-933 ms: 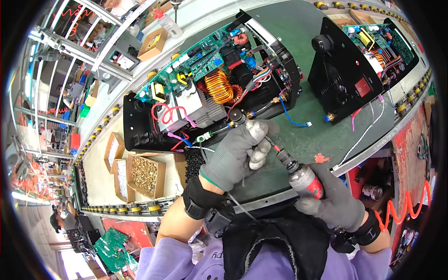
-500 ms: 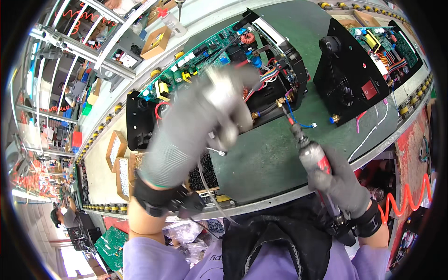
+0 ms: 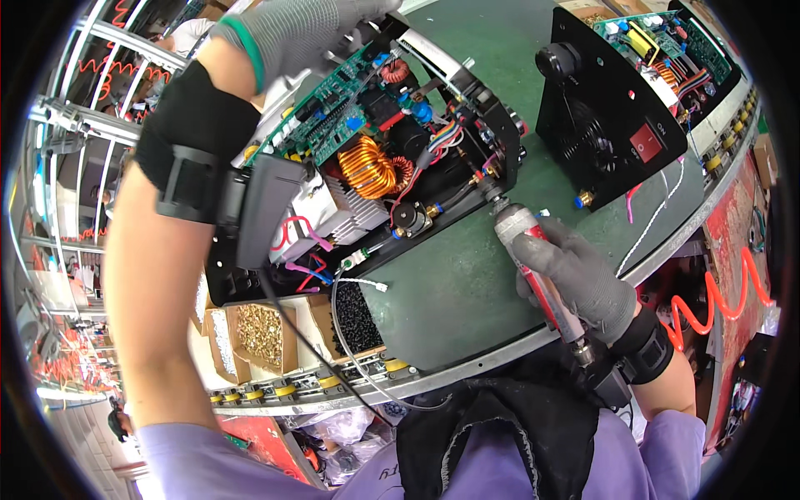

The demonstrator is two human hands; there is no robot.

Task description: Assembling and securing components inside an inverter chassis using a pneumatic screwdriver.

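My right hand (image 3: 583, 279), in a grey glove, is wrapped round a pneumatic screwdriver (image 3: 542, 287) with a red and silver body. The driver's front end points into the near right corner of an open black machine housing (image 3: 450, 204), beside small brass fittings (image 3: 483, 177). Inside the housing are a green circuit board (image 3: 325, 125), a copper-wound coil (image 3: 367, 167), a ribbon of coloured wires and a small valve (image 3: 410, 217). My left hand (image 3: 304, 37), gloved too, reaches over to the housing's far side; its fingers are blurred and partly hidden at the top edge.
A second open unit (image 3: 612, 125) with a red switch stands to the right on the green mat (image 3: 450, 300). Cardboard boxes of brass screws (image 3: 265, 333) and black screws (image 3: 358, 317) sit near left. A red coiled hose (image 3: 717, 312) hangs at right.
My left hand has swung from above the housing to its far left side. The screwdriver has moved up and left, closer to the brass fittings. In the picture, both units sit slightly further left.
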